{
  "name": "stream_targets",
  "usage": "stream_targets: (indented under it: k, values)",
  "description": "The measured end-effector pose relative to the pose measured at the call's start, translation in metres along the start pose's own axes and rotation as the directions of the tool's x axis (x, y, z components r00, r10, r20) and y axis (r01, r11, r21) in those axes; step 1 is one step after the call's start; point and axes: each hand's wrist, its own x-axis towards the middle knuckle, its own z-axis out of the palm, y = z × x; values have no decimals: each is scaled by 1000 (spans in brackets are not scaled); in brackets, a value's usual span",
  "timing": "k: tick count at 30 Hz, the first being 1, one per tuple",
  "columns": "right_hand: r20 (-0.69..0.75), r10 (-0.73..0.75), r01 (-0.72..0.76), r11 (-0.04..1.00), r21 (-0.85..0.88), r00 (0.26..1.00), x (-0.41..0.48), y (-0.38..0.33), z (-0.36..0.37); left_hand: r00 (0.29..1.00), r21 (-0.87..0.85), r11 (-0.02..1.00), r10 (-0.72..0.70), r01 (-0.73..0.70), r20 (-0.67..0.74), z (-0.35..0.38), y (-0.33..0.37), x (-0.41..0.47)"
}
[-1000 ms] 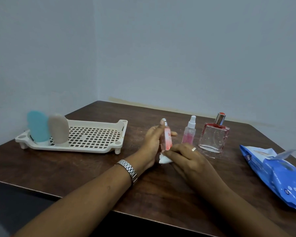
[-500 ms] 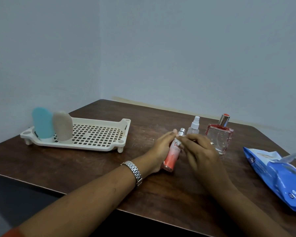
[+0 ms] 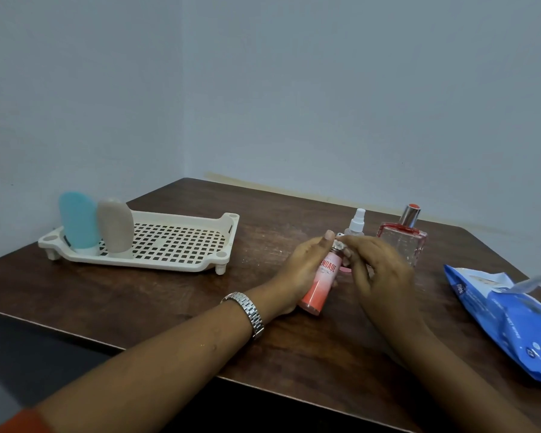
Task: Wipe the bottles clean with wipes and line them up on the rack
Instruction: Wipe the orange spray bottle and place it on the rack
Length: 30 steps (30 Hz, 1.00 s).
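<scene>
My left hand [image 3: 303, 270] grips a slim pink spray bottle [image 3: 320, 284], tilted with its silver top pointing up and away. My right hand [image 3: 378, 267] pinches a small white wipe [image 3: 340, 243] against that top. Behind my hands stand a small clear spray bottle [image 3: 356, 221] and a square glass perfume bottle [image 3: 403, 242] with a silver cap. A cream perforated rack [image 3: 175, 245] sits at the left, with a blue bottle [image 3: 77, 220] and a beige bottle [image 3: 116, 226] standing upside down at its left end.
A blue pack of wipes [image 3: 509, 320] lies at the right edge of the brown wooden table [image 3: 138, 301], its flap lifted. Walls close off the table's far side and left. A metal watch is on my left wrist.
The pink bottle went from upright on the table to lifted and tilted in my left hand. My right hand, with the wipe, moved from the bottle's base up to its top.
</scene>
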Motion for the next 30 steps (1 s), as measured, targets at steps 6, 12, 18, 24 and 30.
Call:
stream_targets:
  k: [6, 12, 18, 24, 30]
  values:
    - [49, -236, 239, 969, -68, 970, 0, 6, -3, 998, 129, 991, 12, -20, 65, -4, -4, 0]
    - [143, -201, 223, 962, -159, 969, 4, 10, -10, 981, 283, 941, 158, -185, 116, -8, -11, 4]
    - [199, -140, 181, 962, -203, 970, 6, 13, -12, 963, 380, 893, 173, -242, 207, -4, -11, 1]
    - [154, 96, -114, 987, 114, 983, 6, 16, -10, 962, 397, 877, 236, -272, 138, -2, -15, 3]
    - [217, 208, -281, 871, 403, 954, 1, 12, -4, 973, 304, 926, 231, -225, 17, -1, -16, 6]
